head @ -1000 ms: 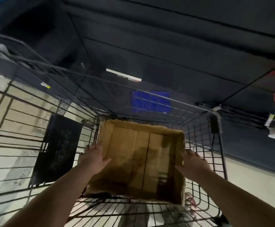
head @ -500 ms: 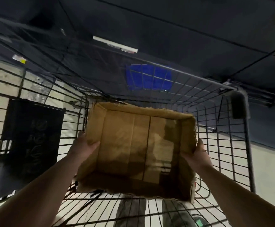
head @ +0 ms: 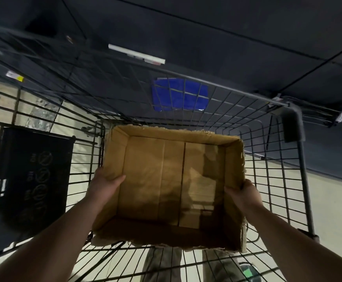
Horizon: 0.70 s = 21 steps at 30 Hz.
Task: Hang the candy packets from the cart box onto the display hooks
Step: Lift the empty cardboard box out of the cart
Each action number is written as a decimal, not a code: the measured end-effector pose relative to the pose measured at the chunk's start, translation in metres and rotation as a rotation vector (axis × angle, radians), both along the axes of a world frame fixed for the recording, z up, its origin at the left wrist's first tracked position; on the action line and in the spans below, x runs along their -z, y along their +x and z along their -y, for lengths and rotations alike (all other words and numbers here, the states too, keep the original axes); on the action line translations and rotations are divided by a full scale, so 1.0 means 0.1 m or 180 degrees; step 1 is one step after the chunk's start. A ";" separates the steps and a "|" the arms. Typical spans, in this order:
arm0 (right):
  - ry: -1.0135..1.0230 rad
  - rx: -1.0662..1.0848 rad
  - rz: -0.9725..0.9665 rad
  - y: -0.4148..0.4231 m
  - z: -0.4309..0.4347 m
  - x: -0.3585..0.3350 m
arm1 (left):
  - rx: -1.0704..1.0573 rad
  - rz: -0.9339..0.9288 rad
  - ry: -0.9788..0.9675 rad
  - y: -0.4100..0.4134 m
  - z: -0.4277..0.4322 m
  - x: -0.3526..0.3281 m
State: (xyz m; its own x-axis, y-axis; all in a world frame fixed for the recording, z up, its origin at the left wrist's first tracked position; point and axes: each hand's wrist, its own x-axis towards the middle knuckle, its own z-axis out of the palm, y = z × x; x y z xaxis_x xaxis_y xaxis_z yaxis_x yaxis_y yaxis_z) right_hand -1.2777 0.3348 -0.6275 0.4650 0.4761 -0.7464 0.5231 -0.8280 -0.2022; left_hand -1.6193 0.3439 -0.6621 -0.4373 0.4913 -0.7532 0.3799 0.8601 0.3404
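Head view: a cardboard box [head: 114, 159] sits in the wire cart [head: 300, 163], toward its near end, with its open top up and its brown floor showing. The left hand [head: 102, 186] grips the box's left wall, thumb inside. The right hand [head: 245, 194] grips the right wall over its rim. A black panel [head: 31, 180] hangs on the cart's left side. A blue tag [head: 180, 94] lies at the far end. Trouser legs [head: 162, 263] show through the near wires.

Bare forearms [head: 50, 239], olive-grey trousers [head: 162, 267]
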 end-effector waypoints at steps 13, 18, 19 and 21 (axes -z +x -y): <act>0.0383 0.0013 -0.0049 0.09 -0.04 -1.21 | 0.0442 -0.0081 0.0516 0.15 -0.08 -1.31; 0.0564 0.0012 -0.0086 0.13 -0.07 -1.67 | 0.0620 -0.0276 0.0874 0.12 -0.06 -1.75; 0.0623 0.0016 -0.0072 0.14 -0.07 -1.77 | 0.0619 -0.0294 0.0957 0.13 -0.05 -1.83; 0.0752 0.0041 -0.0040 0.20 -0.06 -1.97 | 0.0614 -0.0296 0.1150 0.18 -0.04 -2.00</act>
State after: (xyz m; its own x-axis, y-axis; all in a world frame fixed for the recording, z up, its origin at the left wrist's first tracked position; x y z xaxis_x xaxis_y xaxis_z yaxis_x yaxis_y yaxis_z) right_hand -1.2578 0.3408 -0.4304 0.4637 0.6322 -0.6208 0.5089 -0.7636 -0.3974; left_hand -1.6009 0.3479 -0.4618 -0.3695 0.7962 -0.4790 0.5657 0.6017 0.5638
